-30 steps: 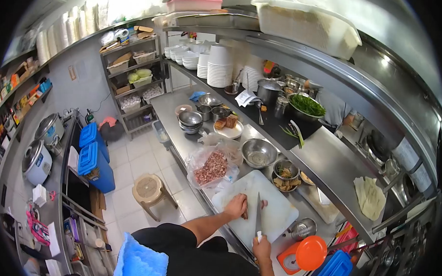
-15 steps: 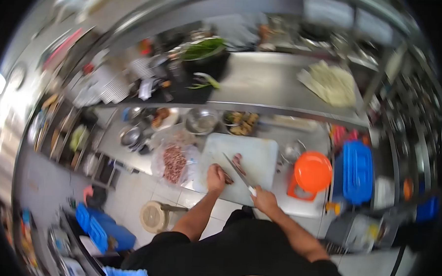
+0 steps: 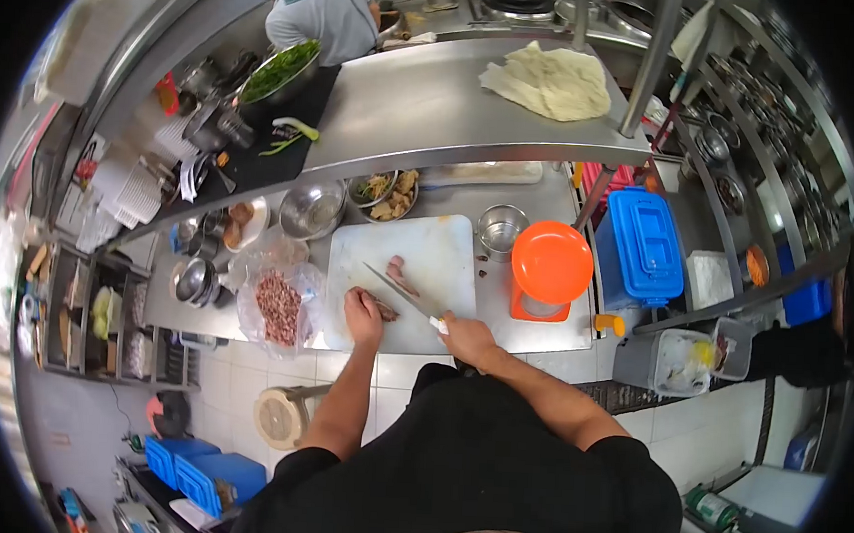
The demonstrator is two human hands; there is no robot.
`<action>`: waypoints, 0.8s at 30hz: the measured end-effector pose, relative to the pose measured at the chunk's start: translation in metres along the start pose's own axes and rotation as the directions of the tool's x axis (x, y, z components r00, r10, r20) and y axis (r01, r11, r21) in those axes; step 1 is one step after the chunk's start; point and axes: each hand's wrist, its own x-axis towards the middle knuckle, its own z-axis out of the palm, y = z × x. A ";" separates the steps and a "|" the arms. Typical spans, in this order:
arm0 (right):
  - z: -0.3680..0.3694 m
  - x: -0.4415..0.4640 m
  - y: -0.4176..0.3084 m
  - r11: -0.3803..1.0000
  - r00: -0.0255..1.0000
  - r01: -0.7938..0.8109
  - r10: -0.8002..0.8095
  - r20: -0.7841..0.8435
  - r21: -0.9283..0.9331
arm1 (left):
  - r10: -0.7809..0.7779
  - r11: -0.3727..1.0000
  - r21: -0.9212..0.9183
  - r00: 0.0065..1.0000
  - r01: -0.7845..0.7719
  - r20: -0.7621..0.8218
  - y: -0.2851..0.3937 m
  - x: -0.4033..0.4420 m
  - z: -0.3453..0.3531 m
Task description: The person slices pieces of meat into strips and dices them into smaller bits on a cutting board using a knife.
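On a white cutting board (image 3: 446,258), my right hand (image 3: 469,340) is closed around the white handle of a kitchen knife (image 3: 402,295). Its blade slants up and left across the board. My left hand (image 3: 363,316) has its fingers curled onto a dark piece of meat (image 3: 385,310), just left of the blade. Another strip of meat (image 3: 401,276) lies beyond the knife, apart from both hands. Left of the board, chopped pinkish meat (image 3: 278,306) fills a clear plastic bag (image 3: 248,308).
An orange scale (image 3: 552,262) and a steel pot (image 3: 501,231) stand right of the board, beside a blue lidded bin (image 3: 639,247). Bowls (image 3: 312,210) line the back under a steel shelf (image 3: 405,104). Behind it is a person in grey (image 3: 328,19). A stool (image 3: 282,417) stands below left.
The camera view has turned, so the counter appears further left and higher, and sharper. Both hands stay at the board with the knife and meat.
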 end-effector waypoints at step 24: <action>0.017 0.027 0.029 0.985 0.988 0.150 -0.147 0.042 -0.080 | -0.208 0.977 0.038 0.976 0.211 -0.065 0.011 -0.007 -0.011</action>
